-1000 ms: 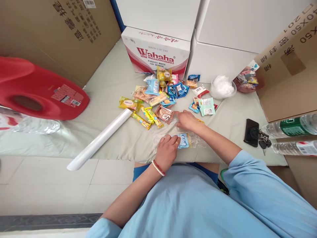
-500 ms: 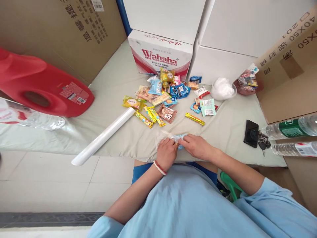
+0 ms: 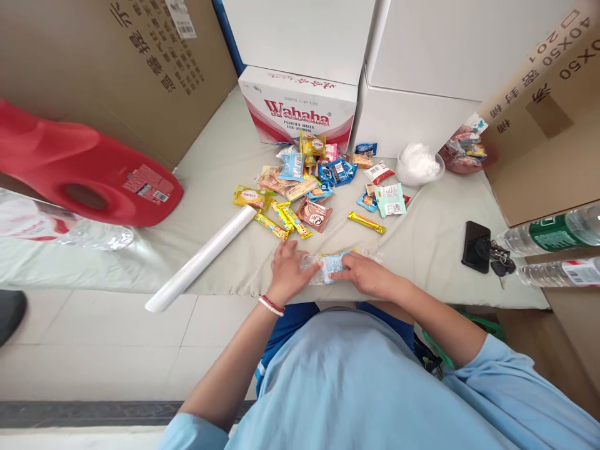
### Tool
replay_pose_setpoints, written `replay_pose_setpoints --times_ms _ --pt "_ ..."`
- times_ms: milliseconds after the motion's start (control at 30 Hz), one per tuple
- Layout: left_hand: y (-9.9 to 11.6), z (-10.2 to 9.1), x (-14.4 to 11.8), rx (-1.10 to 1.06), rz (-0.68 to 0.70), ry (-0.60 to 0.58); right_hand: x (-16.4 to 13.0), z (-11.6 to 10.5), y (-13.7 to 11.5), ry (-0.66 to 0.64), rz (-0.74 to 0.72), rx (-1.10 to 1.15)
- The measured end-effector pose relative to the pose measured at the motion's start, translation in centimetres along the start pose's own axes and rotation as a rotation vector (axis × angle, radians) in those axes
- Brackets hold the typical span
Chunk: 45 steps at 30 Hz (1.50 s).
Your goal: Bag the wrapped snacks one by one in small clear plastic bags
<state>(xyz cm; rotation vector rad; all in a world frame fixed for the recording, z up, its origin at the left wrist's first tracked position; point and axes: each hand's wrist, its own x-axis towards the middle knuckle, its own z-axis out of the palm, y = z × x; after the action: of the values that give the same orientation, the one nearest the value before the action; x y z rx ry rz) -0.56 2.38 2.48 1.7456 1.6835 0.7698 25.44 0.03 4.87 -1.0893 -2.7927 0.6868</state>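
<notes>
A light-blue snack packet (image 3: 332, 267) lies near the front edge of the cloth-covered table, with clear plastic film (image 3: 307, 261) around it and a yellow edge showing behind it. My right hand (image 3: 370, 275) grips the packet's right side, its finger and thumb on the front. On the other side is my left hand (image 3: 287, 274), open with fingers spread, its thumb tip at the film by the packet's left end. A roll of clear plastic film (image 3: 201, 259) lies aslant to the left. Beyond my hands are yellow stick packets (image 3: 281, 219), a brown packet (image 3: 315, 214) and a gold bar (image 3: 366, 222).
Several more snacks (image 3: 295, 181) are heaped before the Wahaba-style Wahaha carton (image 3: 300, 115). A bowl of white plastic (image 3: 419, 165) stands behind right. A red jug (image 3: 94, 169) lies left; a phone (image 3: 477, 247), keys (image 3: 501, 259) and water bottles (image 3: 557, 237) lie right.
My left hand has moved left off the packet and its fingers have spread. More of the blue packet and film now shows. My right hand stays on the packet.
</notes>
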Motion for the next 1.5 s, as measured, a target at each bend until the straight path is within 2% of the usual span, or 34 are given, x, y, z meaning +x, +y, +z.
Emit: replay_pose_setpoints --times_ms 100,233,267,333,433,467,533,600,633,700,767,900,1033,1167,1233,1267,1333,1400,1433,1500 --pt "1.7 -0.5 -1.3 0.006 -0.016 -0.146 0.4 0.5 0.6 0.063 0.013 0.113" --pt "4.4 -0.3 -2.2 -0.335 -0.159 -0.287 1.0 0.5 0.4 0.111 0.003 0.185" --pt "5.1 0.2 -2.2 -0.388 -0.137 -0.303 0.9 0.3 0.4 0.122 -0.004 0.189" --pt "6.3 1.6 -2.0 -0.377 -0.008 -0.298 0.5 -0.3 0.5 0.138 -0.032 0.228" --pt "7.4 3.5 -2.3 -0.152 0.259 -0.296 -0.8 -1.3 1.4 0.155 -0.022 0.44" --pt "7.6 3.9 -2.6 -0.045 0.329 -0.3 -1.3 -1.6 1.9 0.199 0.055 0.514" --pt "7.8 4.4 -3.5 0.193 0.427 -0.306 -1.9 -1.8 2.8 0.378 0.331 0.531" --pt "7.9 4.5 -4.4 0.404 0.482 -0.306 -2.3 -1.7 3.2 0.537 0.624 0.348" --pt "7.9 4.5 -4.7 0.479 0.499 -0.308 -2.4 -1.5 3.3 0.543 0.713 0.233" --pt "7.9 4.4 -5.2 0.569 0.521 -0.312 -2.8 -1.3 3.1 0.417 0.774 0.073" --pt "7.9 4.4 -5.3 0.607 0.529 -0.313 -3.4 -1.4 2.5 0.283 0.759 0.024" --pt "7.8 4.7 -5.1 0.624 0.552 -0.301 -4.0 -3.5 0.7 0.27 0.748 0.076" --pt "7.9 5.2 -4.8 0.605 0.591 -0.325 -0.6 -5.2 -1.2 0.254 0.63 0.163" --pt "7.1 4.1 -4.9 0.44 0.642 -0.322 3.9 -4.3 -1.1 0.139 0.555 0.193" --pt "6.1 3.0 -5.2 0.25 0.605 -0.214 4.9 -3.3 -0.3 0.109 0.551 0.185" --pt "5.5 2.5 -5.2 0.165 0.529 -0.128 5.0 -2.8 0.1 0.12 0.536 0.179" --pt "4.3 2.0 -4.9 0.073 0.276 0.018 4.7 -1.8 0.7 0.182 0.491 0.183" --pt "3.7 2.4 -4.1 0.084 0.057 0.016 4.1 -1.0 0.9 0.262 0.454 0.234" --pt "3.6 2.8 -3.7 0.105 0.007 -0.031 3.8 -0.7 0.8 0.305 0.447 0.276" --pt "4.0 3.9 -2.9 0.131 0.001 -0.102 3.1 -0.2 0.4 0.386 0.46 0.385"
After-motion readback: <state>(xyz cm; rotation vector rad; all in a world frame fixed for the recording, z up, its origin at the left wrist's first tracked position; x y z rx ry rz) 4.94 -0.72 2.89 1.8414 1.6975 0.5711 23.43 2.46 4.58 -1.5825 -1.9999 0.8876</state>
